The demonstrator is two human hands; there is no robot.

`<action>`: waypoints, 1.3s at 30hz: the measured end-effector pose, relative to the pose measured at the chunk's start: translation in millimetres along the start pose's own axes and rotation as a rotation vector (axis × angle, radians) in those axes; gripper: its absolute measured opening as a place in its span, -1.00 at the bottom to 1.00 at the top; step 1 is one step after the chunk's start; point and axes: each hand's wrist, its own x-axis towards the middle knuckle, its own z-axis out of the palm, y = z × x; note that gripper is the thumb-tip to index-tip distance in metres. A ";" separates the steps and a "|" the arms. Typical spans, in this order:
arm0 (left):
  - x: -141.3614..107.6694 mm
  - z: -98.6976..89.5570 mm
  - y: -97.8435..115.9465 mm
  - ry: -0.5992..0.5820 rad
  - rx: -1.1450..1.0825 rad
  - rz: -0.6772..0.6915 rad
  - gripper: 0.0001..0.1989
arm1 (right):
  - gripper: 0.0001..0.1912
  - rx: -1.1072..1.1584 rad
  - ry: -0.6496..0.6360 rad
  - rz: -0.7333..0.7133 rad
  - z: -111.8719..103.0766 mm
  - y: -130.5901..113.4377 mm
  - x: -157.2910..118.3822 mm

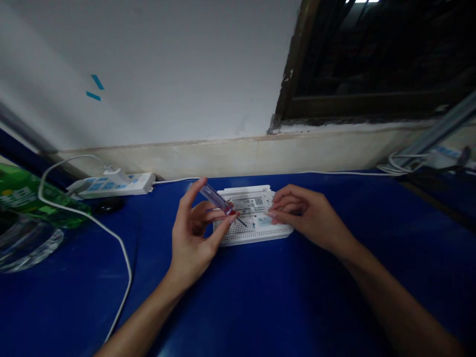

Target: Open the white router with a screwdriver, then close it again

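A flat white plastic device (238, 239), with rows of small vent holes and printed labels, lies on the blue table. My left hand (195, 238) is closed around a screwdriver (215, 198) with a see-through purplish handle and a red collar. Its thin dark shaft slants down to the right, the tip over the vented part of the device; whether it touches cannot be made out. At the device's right end, my right hand (307, 215) has thumb and fingertips pinched together close above the surface. Anything between those fingertips is too small to tell.
A white power strip (143, 183) with a plugged-in adapter stands at the back left, its cable (121, 243) looping forward. Near it are a black mouse-like object (109, 205), a green bottle (26, 193) and a clear glass dish (33, 248). The wall bounds the table's back.
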 end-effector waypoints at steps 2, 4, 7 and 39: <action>1.0 4.6 -5.4 -0.082 0.005 -0.004 -0.20 | -0.66 -0.110 0.044 -0.027 -28.8 8.0 4.3; 3.6 12.0 -8.6 -0.200 0.021 -0.005 -0.24 | -0.67 -0.236 -0.016 0.030 -52.2 18.5 6.3; 10.9 29.2 -7.2 -0.378 0.062 0.027 -0.28 | -0.65 -0.324 -0.161 0.094 -70.3 34.1 6.6; 60.7 54.4 12.0 -0.672 0.198 0.057 -0.13 | -0.75 0.231 -0.053 -0.028 -24.3 11.8 7.2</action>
